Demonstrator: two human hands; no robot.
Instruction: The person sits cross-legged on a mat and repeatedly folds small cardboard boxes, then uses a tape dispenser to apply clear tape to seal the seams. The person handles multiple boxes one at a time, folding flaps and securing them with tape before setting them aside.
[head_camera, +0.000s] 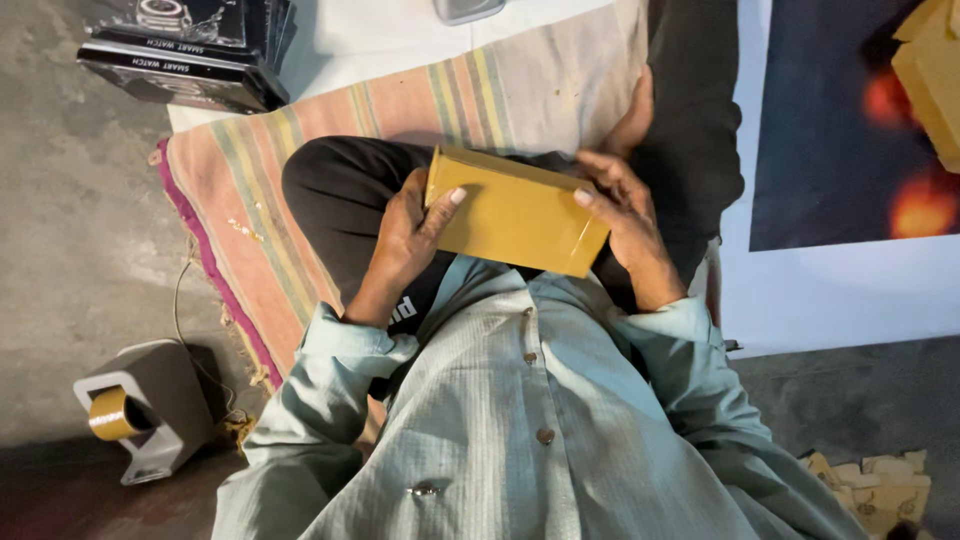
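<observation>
Filling the bottom of the view, closest of all: pale green buttoned shirt, sleeves reaching up toward both wrists. Spreading beneath the seated legs, striped woven mat in pink, green and yellow, lying on grey concrete floor. Crossing the mat, dark trousers over a bent knee. Stretching off to the right, large dark poster with orange glows, edged in white. Sitting above the lap, between both hands, flat yellow-brown cardboard box, tilted with its left end higher. Clasping the box's left end, left hand, grip closed on it with the thumb pressing on the top face. Holding the right end, right hand, grip likewise wrapped around the box, fingers lying over the edge. Resting at upper left, stack of black product boxes at the mat's corner. Standing at lower left on the floor, grey tape dispenser carrying a roll of brown tape. Lying at lower right, scraps of torn cardboard.
</observation>
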